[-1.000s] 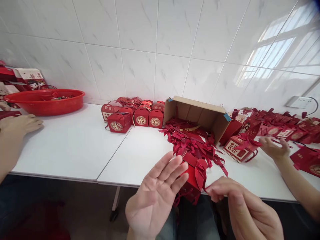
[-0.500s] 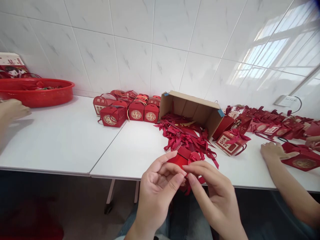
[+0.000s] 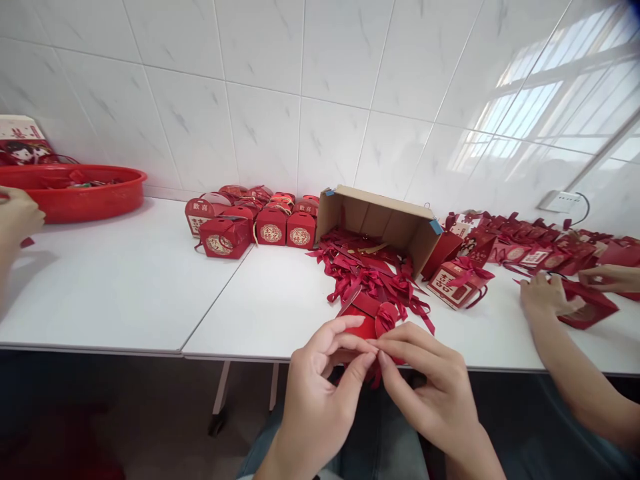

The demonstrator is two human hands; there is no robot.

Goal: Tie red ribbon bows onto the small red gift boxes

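Both my hands meet over the table's front edge, their fingertips pinched together. My left hand (image 3: 325, 387) is closed, thumb against fingers. My right hand (image 3: 430, 380) is closed in the same way, touching the left fingertips. What lies in the two pinches is too small or hidden to make out. Just behind the fingers is a red gift box (image 3: 363, 325), partly covered by my hands, with a red ribbon bow (image 3: 386, 317) on its right side. Beyond it, a heap of dark red ribbons (image 3: 373, 277) spills out of a cardboard box (image 3: 385, 208) lying on its side.
Several red gift boxes (image 3: 273, 227) stand left of the cardboard box. One with a bow (image 3: 457, 283) stands to its right, before many more. At the far left is a red basin (image 3: 95, 197) near another person's hand (image 3: 20, 217). A co-worker's hands (image 3: 547, 297) handle a box at right.
My fingertips have drawn together into touching pinches. The co-worker at right has shifted and turned their red box. The hand at far left has moved slightly left and now has something red below it.
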